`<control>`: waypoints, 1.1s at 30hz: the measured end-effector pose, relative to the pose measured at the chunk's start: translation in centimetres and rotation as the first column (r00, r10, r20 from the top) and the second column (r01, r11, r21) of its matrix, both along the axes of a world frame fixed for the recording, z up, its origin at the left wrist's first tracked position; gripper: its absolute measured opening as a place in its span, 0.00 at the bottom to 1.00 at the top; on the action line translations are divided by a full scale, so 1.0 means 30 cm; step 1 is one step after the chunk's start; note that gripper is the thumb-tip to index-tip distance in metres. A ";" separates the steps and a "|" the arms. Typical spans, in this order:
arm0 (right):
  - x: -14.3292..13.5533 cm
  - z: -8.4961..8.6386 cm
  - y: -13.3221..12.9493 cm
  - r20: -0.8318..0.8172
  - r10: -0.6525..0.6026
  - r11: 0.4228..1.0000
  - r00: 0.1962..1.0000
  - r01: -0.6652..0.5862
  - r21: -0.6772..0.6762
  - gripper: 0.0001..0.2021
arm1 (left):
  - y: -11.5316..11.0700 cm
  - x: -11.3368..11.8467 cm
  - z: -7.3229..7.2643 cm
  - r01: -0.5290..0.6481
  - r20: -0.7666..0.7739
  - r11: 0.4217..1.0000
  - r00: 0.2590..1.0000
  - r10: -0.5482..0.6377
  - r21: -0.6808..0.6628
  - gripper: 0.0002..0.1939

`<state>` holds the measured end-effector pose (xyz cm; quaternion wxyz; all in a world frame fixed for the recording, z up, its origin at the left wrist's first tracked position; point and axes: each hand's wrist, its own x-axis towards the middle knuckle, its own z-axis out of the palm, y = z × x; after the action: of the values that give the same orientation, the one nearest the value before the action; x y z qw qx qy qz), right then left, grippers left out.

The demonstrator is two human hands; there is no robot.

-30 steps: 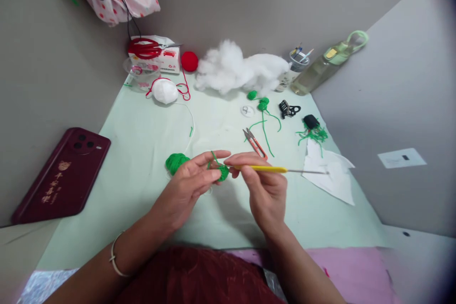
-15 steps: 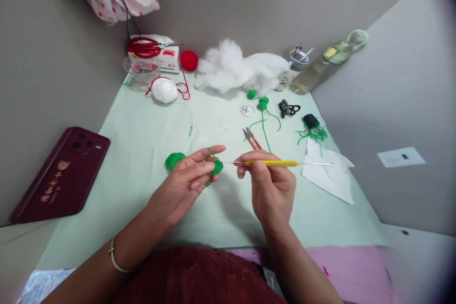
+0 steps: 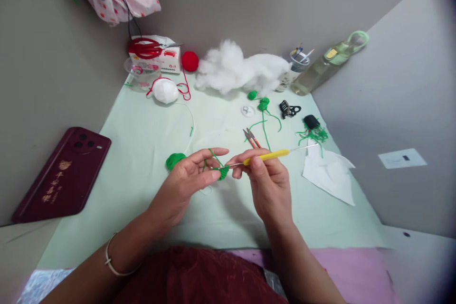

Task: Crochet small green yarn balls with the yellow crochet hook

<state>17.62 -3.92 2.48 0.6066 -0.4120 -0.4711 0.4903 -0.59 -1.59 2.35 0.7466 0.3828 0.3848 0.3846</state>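
Between the thumb and fingers of my left hand (image 3: 188, 175) is a small green crochet piece (image 3: 223, 173). A strand of green yarn runs from the piece up over my raised index finger. My right hand (image 3: 269, 180) grips a crochet hook (image 3: 267, 156) by its yellow handle, pen-fashion. The hook's thin metal shaft reaches left to the upper edge of the piece; its tip is hard to make out among the stitches. Just behind my left hand lies a green ball of yarn (image 3: 175, 161), partly covered by the fingers.
Thread snips (image 3: 252, 138) lie beyond my right hand, near green crocheted bits (image 3: 263, 103). White stuffing (image 3: 238, 69), a white yarn ball (image 3: 165, 90) and a red yarn ball (image 3: 190, 61) sit farther back. A phone (image 3: 64, 171) is at left, a bottle (image 3: 327, 64) at right.
The hook has tilted, its rear end rising and moving left. My right hand has shifted slightly left, and the green piece has turned and dropped a little in my left hand.
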 end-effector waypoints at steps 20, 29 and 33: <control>-0.026 -0.008 -0.010 0.135 -0.072 0.997 0.988 0.067 0.044 0.08 | -0.013 0.024 0.001 0.010 -0.031 0.999 0.999 -0.008 0.053 0.23; -0.003 -0.010 0.006 -0.021 -0.045 0.999 0.999 0.044 -0.026 0.11 | -0.005 0.002 0.016 -0.025 -0.007 1.000 1.000 0.025 -0.009 0.21; -0.003 0.001 -0.005 0.004 -0.031 0.999 1.000 0.031 0.007 0.11 | -0.008 0.000 0.013 -0.026 -0.013 1.000 1.000 0.026 0.006 0.20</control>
<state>17.53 -4.08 2.51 0.6146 -0.4183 -0.4676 0.4782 -0.60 -1.83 2.75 0.7378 0.3825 0.3936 0.3930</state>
